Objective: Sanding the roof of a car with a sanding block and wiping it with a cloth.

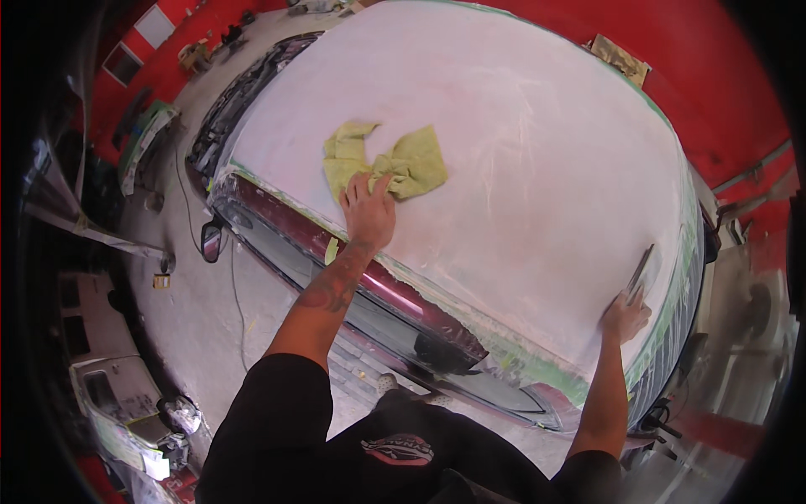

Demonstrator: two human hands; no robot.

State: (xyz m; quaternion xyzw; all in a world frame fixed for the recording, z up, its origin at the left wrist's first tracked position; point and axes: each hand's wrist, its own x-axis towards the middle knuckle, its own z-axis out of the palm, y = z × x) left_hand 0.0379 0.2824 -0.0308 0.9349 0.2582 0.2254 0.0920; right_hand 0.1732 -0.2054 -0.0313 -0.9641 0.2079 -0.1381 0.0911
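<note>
A large car roof (504, 168), coated in pale pinkish-white filler or primer with powdery streaks, fills the middle of the view. Near its closer left edge, my left hand (371, 210) grips a crumpled yellow cloth (420, 160) against the surface, fingers pressed into its folds. Toward the right end of the roof, my right hand (625, 317) is closed around a thin, dark, flat tool (642, 270) that looks like a long sanding block or scraper. Its narrow edge faces up; I cannot tell exactly which kind it is.
Green masking tape (537, 367) borders the roof above the dark red door frame (403, 302). A side mirror (211, 242) sticks out at the left. A cable (237, 302) lies on the floor. At lower left stands another stripped vehicle body (117, 386); red walls (697, 76) surround the shop.
</note>
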